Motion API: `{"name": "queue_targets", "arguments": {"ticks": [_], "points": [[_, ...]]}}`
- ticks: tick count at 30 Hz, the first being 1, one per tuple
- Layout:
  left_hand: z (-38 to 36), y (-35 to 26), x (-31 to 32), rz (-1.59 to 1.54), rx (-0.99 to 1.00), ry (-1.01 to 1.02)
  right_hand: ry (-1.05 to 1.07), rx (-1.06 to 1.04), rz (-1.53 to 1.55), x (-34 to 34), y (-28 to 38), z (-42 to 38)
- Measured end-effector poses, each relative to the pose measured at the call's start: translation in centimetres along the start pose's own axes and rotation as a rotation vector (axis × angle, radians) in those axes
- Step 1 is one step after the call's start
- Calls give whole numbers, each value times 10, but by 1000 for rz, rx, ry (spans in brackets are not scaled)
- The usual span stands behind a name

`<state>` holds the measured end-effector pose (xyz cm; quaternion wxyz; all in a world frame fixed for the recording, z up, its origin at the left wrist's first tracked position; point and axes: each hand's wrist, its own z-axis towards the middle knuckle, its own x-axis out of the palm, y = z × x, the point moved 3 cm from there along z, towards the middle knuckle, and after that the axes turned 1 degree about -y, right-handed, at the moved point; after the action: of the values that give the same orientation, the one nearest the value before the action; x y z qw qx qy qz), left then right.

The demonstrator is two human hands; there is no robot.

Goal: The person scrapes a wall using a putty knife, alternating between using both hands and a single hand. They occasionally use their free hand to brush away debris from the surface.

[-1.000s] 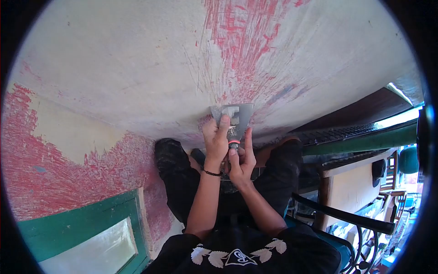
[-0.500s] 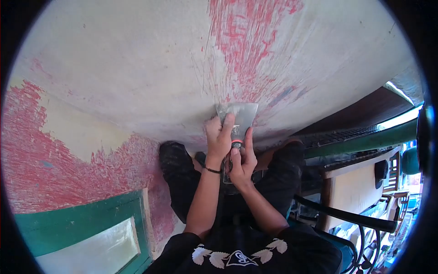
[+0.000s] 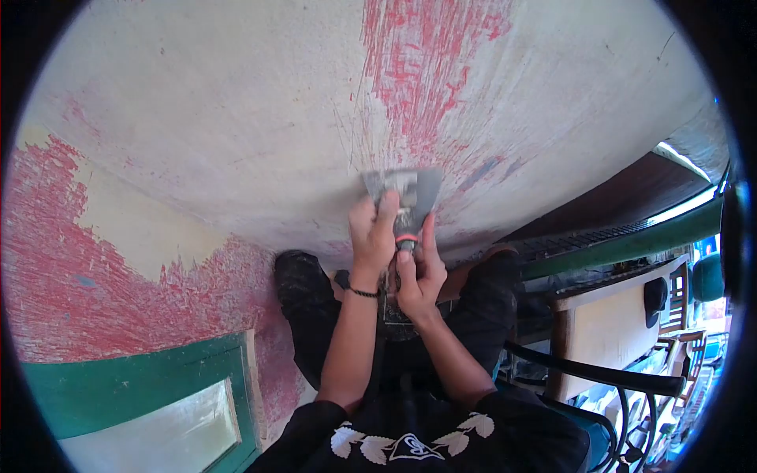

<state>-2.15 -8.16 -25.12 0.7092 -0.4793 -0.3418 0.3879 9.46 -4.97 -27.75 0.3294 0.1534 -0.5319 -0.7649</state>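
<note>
Red-streaked wall (image 3: 422, 87) beyond fingers (image 3: 388, 208), green frame (image 3: 150, 378) leftward, smudged grey scraper (image 3: 426, 189), left hand (image 3: 372, 243) and right hand (image 3: 421, 290) closed on it.

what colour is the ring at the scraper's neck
The ring is orange-red, seen in the head view.

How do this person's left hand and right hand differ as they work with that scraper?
The left hand is placed on the blade, while the right hand is lower, at the handle. The left hand has a dark bracelet at its wrist; the right hand has none. Both are bare and hold the same scraper.
</note>
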Motion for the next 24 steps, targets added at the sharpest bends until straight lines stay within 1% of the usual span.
{"name": "queue_targets", "arguments": {"ticks": [2,3,5,6,8,10,13,15,19,22,24], "points": [[14,-16,0,20,31,40,-14,68,104,7,16,3],[12,-15,-1,19,15,40,-24,101,158,10,20,4],[5,-6,-3,16,-8,46,-42,99,153,11,7,-5],[-2,8,-5,7,-37,55,-53,97,150,10,-6,-12],[-22,47,-11,-9,-100,67,-49,112,47,3,-41,-34],[-38,71,-13,-36,-133,36,-49,111,1,-3,-68,-53],[-35,71,-15,-68,-170,49,2,166,10,-7,-68,-54],[-27,56,-13,-134,-205,65,22,254,67,-6,-47,-48],[-28,62,-15,-105,-190,50,8,364,175,-2,-27,-46],[-33,56,-14,-74,-170,19,-37,220,125,3,-45,-51],[-36,62,-16,-42,-135,17,-49,92,-30,2,-65,-53]]}}
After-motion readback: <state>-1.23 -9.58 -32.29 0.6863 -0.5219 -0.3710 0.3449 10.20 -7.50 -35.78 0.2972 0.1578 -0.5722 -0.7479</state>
